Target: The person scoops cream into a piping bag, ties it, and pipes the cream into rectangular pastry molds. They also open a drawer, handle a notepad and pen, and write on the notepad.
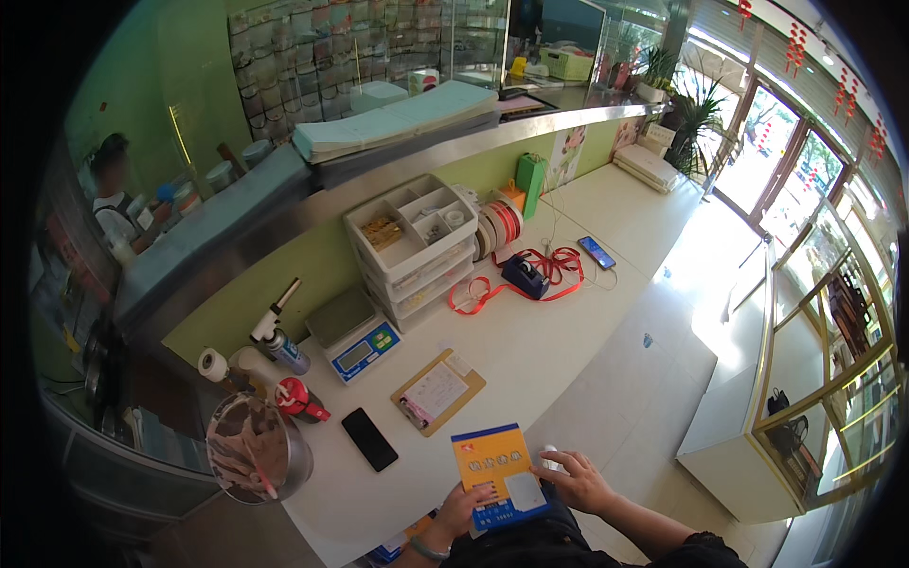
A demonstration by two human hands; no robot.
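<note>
A yellow and blue paper pad bearing writing [498, 465] lies tilted before me at the counter's near edge. My left hand [465, 505] grips its lower left side, thumb on the cover. At the pad's right side is my right hand [574, 479], fingers spread and slightly bent, fingertips by the edge; whether they touch it I cannot tell. A small white object [550, 454] shows behind those fingers. Beyond the pad, a clipboard with a written sheet [439, 392] rests on the white counter [525, 355], and a black smartphone [369, 439] lies to its left.
At the left stand a metal bowl with brown cream [295, 461], a red-lidded cup [302, 401] and a blowtorch [284, 348]. Behind are a digital scale [366, 351], a drawer organizer [419, 263], a tape dispenser [525, 275] and red ribbon [568, 284]. Another person [117, 184] is behind the partition.
</note>
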